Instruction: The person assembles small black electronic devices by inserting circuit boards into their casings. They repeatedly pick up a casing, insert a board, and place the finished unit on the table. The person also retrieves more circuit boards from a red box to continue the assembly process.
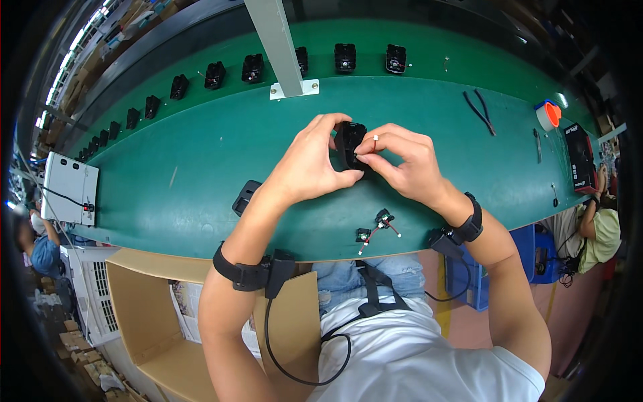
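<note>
My left hand [305, 161] is closed round a black plastic housing [349, 144], holding it tilted above the green bench with its hollow side showing. My right hand [405, 164] pinches at the opening of that housing. A small white connector [376, 139] sticks up between its fingers; the part it belongs to is mostly hidden by the fingertips. Closer to me, near the bench edge, lie two small black parts [384, 218] with thin red and black wires and white plugs. Beside my left forearm rests another black plastic piece [246, 197], partly covered by the arm.
Beyond the bench, a row of black housings [252, 68] stands on a green belt [422, 40]. A grey post [278, 47] rises at the bench's far side. Pliers [479, 112], an orange-and-blue tape roll [549, 115] and a black box [580, 157] lie right. An open carton [144, 301] stands below left.
</note>
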Demonstrator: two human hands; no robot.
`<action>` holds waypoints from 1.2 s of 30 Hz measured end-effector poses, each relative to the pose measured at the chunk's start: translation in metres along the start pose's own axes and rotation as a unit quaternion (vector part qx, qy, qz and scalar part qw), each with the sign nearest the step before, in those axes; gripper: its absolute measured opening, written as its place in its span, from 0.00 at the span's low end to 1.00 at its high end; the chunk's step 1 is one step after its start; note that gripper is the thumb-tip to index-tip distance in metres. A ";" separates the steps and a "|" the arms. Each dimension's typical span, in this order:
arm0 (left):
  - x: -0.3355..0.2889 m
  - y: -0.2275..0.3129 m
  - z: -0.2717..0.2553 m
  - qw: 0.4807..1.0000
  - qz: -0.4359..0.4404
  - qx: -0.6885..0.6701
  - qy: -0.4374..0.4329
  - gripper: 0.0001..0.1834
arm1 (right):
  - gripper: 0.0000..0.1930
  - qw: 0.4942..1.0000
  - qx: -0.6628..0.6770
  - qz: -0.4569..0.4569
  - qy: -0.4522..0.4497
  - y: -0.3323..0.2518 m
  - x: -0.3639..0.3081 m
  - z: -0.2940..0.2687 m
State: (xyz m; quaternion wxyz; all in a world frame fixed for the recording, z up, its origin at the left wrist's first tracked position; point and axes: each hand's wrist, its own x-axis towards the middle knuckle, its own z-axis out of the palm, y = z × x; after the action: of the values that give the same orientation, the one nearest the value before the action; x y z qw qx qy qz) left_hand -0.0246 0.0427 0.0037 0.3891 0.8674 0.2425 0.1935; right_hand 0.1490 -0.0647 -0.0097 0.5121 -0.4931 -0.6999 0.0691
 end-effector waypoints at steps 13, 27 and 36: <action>0.000 -0.001 -0.001 0.999 0.033 -0.006 0.026 0.42 | 0.08 0.996 0.030 0.079 -0.028 0.000 -0.001 -0.003; 0.000 0.013 -0.005 0.990 0.096 -0.023 0.099 0.43 | 0.07 0.925 0.299 0.224 -0.062 0.015 -0.005 -0.006; 0.001 0.017 -0.006 0.963 0.198 0.060 0.172 0.34 | 0.13 0.854 0.455 0.241 -0.081 0.014 -0.003 -0.010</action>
State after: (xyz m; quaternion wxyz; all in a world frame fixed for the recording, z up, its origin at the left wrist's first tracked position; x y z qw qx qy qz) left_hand -0.0230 0.0373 0.0205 0.2424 0.8735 0.1400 0.3983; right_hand 0.1653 -0.0638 -0.0150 0.5876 -0.3512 -0.4888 0.5408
